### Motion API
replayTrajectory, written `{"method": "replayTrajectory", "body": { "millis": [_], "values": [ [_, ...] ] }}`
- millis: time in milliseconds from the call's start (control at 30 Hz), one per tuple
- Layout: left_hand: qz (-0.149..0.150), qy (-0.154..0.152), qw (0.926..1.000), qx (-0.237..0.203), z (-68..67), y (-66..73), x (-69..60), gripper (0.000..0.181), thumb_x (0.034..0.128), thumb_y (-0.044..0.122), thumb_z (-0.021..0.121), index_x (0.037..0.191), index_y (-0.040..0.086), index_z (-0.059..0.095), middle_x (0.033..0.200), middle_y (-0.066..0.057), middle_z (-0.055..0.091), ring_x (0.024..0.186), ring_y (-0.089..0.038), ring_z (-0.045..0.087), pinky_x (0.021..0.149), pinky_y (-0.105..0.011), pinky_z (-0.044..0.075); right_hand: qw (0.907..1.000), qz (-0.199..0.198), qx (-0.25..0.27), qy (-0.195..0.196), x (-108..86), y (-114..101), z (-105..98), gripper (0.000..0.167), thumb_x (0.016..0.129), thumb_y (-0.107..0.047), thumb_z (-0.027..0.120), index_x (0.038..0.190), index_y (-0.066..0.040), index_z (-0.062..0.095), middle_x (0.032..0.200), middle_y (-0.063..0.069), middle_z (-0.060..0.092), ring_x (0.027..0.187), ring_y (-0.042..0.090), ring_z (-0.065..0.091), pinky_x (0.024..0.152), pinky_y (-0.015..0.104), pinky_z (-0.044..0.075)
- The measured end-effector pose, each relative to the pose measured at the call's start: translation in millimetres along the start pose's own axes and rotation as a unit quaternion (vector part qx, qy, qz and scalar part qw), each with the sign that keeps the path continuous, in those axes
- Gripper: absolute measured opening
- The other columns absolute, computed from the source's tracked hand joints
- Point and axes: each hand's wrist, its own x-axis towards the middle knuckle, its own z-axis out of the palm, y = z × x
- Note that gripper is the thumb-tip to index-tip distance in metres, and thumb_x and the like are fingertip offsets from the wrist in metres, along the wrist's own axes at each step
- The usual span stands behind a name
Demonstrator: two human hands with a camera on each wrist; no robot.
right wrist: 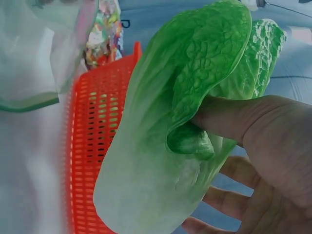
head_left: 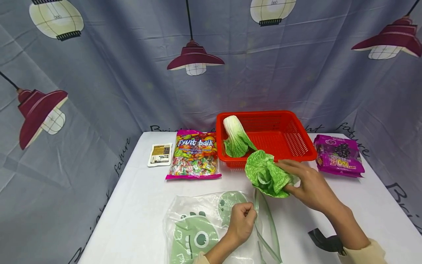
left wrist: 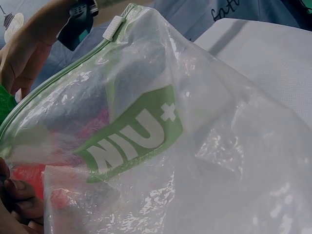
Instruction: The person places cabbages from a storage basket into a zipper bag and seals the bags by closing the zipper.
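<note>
Right wrist: 1 green-and-white cabbage (right wrist: 151,151)

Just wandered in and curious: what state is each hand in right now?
Left hand: closed, gripping the clear zipper bag.
Right hand: holding a napa cabbage.

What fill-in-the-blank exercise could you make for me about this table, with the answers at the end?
1. A cabbage is held in the person's ____ hand.
2. Another cabbage lies in a basket coloured ____.
3. From the person's viewpoint, the candy bag lies to the basket's ____.
4. The left hand grips a clear bag whose printed cartoons are mostly ____.

Missing words: right; red; left; green.
</note>
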Motion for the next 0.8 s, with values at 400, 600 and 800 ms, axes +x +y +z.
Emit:
{"method": "replayTrajectory", "body": {
  "millis": [400, 600, 800],
  "values": [
    [-0.005, -0.002, 0.9999, -0.011, 0.1, -1.3, 0.7, 0.030, 0.0744, -0.006, 0.046, 0.051, 0.007, 0.033, 0.046, 0.009, 0.028, 0.043, 0.004, 0.023, 0.041, -0.015, 0.017, 0.9979, 0.041, 0.041, 0.031, -18.9, 0.1, 7.5, 0.072, 0.064, -0.001, 0.087, 0.131, -0.014, 0.064, 0.128, 0.009, 0.062, 0.115, 0.038, 0.057, 0.088, 0.059, 0.045],
    [0.012, 0.002, 0.9996, -0.024, 1.1, -7.7, 1.0, 0.029, 0.0736, -0.003, 0.046, 0.052, 0.010, 0.033, 0.045, 0.009, 0.027, 0.043, 0.003, 0.023, 0.038, -0.017, 0.016, 0.9945, 0.076, 0.065, 0.031, -29.1, -0.7, 10.4, 0.067, 0.068, -0.007, 0.087, 0.131, -0.013, 0.064, 0.129, 0.011, 0.062, 0.117, 0.040, 0.056, 0.090, 0.063, 0.042],
    [0.014, -0.002, 0.9997, -0.018, 0.3, -7.0, 1.5, 0.028, 0.0730, -0.003, 0.045, 0.052, 0.010, 0.031, 0.045, 0.009, 0.026, 0.042, 0.003, 0.022, 0.037, -0.017, 0.016, 0.9926, 0.094, 0.062, 0.044, -37.6, -1.2, 13.7, 0.061, 0.071, -0.011, 0.086, 0.128, -0.010, 0.066, 0.127, 0.008, 0.064, 0.115, 0.028, 0.060, 0.095, 0.011, 0.035]
  ]
}}
